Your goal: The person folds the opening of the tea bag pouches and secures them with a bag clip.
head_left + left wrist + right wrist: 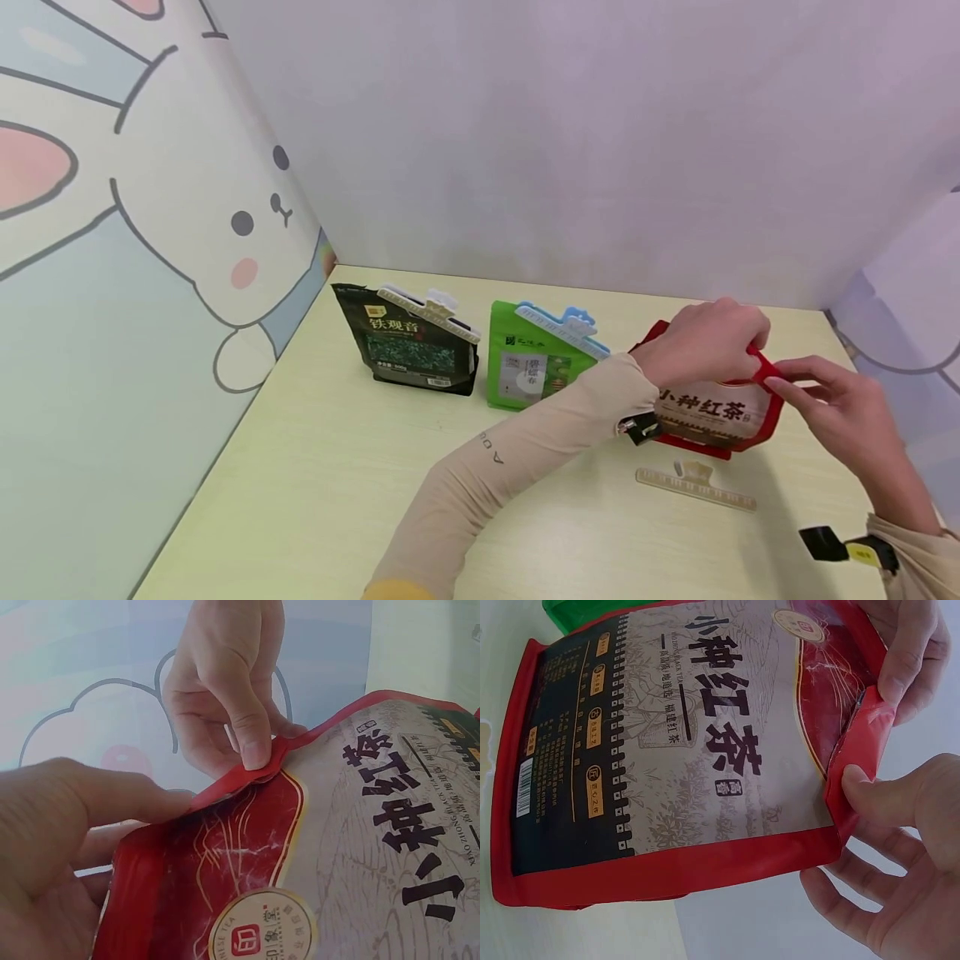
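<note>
A red tea bag point(708, 412) with large dark characters and a pale front panel stands tilted at the right of the table. Its top corner is folded over into a red flap point(859, 754). My left hand point(708, 337) reaches across and pinches the top edge; in the left wrist view its thumb point(112, 795) lies along the fold. At the other end of the fold, my right hand point(843, 408) pinches the corner between thumb and fingers, as the right wrist view shows. In front of the bag lies a beige sealing clip point(696, 485) with a ruler-like bar.
To the left stand a green tea bag point(517, 358) with a blue clip point(566, 325) and a black tea bag point(412, 350) with a white-and-beige clip point(431, 310), both clipped across slanted top corners. A pale wall point(555, 150) rises behind the yellowish table point(315, 500).
</note>
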The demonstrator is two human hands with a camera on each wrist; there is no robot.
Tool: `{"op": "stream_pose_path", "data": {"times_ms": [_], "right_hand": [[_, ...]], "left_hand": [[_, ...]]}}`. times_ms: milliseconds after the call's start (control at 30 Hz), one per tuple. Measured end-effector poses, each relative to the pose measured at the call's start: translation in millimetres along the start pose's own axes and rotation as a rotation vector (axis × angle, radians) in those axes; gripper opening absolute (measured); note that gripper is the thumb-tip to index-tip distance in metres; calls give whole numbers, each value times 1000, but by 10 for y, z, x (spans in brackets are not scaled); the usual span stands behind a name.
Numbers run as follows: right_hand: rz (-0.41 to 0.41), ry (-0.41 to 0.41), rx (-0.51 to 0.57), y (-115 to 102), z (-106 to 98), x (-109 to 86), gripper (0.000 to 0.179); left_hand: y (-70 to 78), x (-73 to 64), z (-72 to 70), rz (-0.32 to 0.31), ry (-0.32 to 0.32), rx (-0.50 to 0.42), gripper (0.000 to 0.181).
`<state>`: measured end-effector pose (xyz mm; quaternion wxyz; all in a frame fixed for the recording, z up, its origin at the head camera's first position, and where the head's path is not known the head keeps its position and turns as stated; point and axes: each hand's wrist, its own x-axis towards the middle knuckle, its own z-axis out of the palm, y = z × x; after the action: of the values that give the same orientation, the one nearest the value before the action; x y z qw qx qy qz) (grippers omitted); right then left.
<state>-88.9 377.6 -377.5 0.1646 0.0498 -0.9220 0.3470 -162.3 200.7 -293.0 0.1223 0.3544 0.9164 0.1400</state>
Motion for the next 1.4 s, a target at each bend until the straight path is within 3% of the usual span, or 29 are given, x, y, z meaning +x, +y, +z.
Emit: {"op": "stream_pose_path", "data": {"times_ms": [233,500,667,1167,1400], "right_hand": [[-3,4,-3,0,3,-14,14],[-17,-16,-20,-57,7,-7,18],[-5,-21,-19,-94,4,-1,20],[-70,40,24,-128,56,48,16],[-54,2,56,-132,53,67,19]], "left_hand": [[4,-6,19,29,24,60,10],[-32,-10,20,31,57,42,14],[-47,-4,17,45,62,46,14],[-42,-3,44,73,61,127,10],[-77,-6,41,80,59,91,10]]}}
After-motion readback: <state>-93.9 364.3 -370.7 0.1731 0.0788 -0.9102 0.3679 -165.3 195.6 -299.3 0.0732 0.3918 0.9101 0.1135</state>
